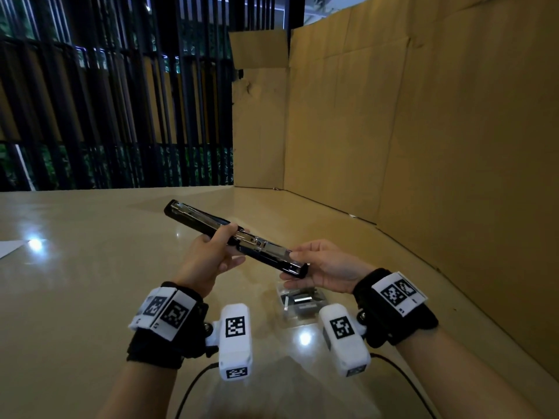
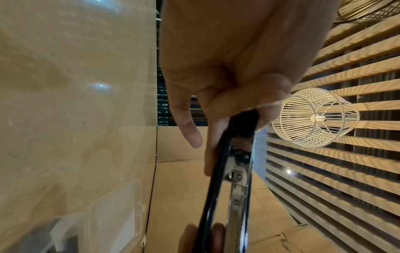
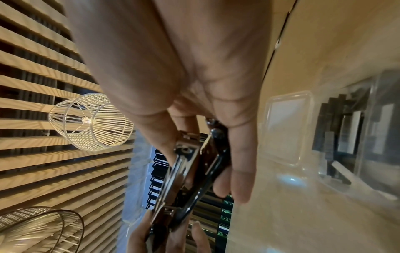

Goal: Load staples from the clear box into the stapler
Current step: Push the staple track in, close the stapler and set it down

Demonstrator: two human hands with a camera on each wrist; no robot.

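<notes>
A black stapler with a chrome staple channel is held above the table, swung fully open in one long line. My left hand grips it at the hinge, thumb on top, fingers curled beneath. My right hand holds the near end, thumb on the chrome channel, fingers under the black body. The chrome channel and the hinge show close up in the wrist views. The clear box with staple strips lies open on the table below my right hand; its lid lies flat beside it.
Cardboard walls stand at the right and back of the glossy beige table. A white sheet corner lies at the far left. Black cables trail from the wrist cameras near the front edge.
</notes>
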